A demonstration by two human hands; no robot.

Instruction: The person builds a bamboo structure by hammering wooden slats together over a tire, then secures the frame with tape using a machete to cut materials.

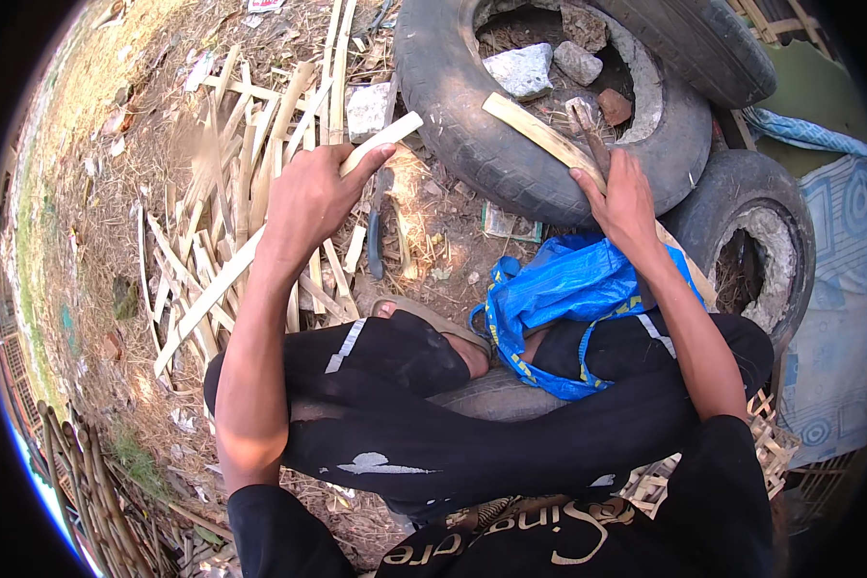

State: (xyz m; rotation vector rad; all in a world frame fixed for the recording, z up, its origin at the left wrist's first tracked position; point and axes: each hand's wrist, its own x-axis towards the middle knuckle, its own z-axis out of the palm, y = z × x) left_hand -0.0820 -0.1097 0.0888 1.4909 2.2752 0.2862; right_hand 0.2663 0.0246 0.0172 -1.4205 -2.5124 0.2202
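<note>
My left hand (306,197) is closed around a long pale bamboo strip (207,301). One end sticks out past my thumb, and the rest slants down to the left past my forearm. My right hand (624,204) grips another bamboo strip (539,137), its free end pointing up and left, over the tyre. Beside that strip, a narrow dark tool (588,135) with a worn tip rises from the same hand; its kind I cannot make out. Across my right shin lies a crumpled blue plastic sheet or bag (559,289). The two strips are apart.
A big tyre (443,87) holding stones (520,72) lies ahead, with a second tyre (713,43) behind and a third tyre (800,226) at right. Many split bamboo pieces (250,144) cover the ground at left. A dark curved blade-like object (375,236) lies between my hands.
</note>
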